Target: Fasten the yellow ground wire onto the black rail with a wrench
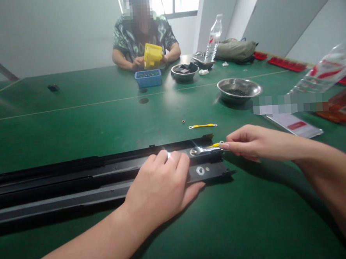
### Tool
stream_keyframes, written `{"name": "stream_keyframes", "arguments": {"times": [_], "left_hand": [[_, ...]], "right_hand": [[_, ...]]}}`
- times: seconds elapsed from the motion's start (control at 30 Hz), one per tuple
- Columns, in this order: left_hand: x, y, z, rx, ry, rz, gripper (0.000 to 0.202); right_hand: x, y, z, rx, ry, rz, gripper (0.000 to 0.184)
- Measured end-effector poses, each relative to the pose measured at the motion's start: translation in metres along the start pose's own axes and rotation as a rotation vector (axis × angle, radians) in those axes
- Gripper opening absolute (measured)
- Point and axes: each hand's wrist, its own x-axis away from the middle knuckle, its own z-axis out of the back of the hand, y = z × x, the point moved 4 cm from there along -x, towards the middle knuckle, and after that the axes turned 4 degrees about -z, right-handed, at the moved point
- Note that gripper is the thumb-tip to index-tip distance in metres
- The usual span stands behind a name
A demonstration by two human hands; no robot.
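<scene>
Two long black metal rails (105, 170) lie side by side on the green table, running off to the left. My left hand (161, 181) is wrapped over them near their right end, thumb along the near side. Pinched in my right hand (247, 142) is a small silver wrench (206, 150), whose head sits around a nut on the far rail. A yellow wire with ring terminals (216, 144) shows partly behind the wrench. On the near rail is a bare round metal spot (200, 170) with a hole. Beyond the rails lie another yellow wire (203, 125) and a small brass nut (183, 122).
Across the green table (102, 126), a person (144, 37) holds a yellow bin (153, 55) over a blue bin (148, 78). Metal bowls (239, 89) with dark parts, water bottles (214, 39) and a white card (296, 125) stand or lie at the right.
</scene>
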Motion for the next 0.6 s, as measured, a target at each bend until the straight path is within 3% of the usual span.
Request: {"name": "stream_keyframes", "arguments": {"times": [0.6], "left_hand": [[-0.0001,0.0004,-0.0003,0.005,-0.012,0.009,0.046]], "right_hand": [[0.0030,-0.0031,0.0015,-0.022,0.020,-0.034,0.055]]}}
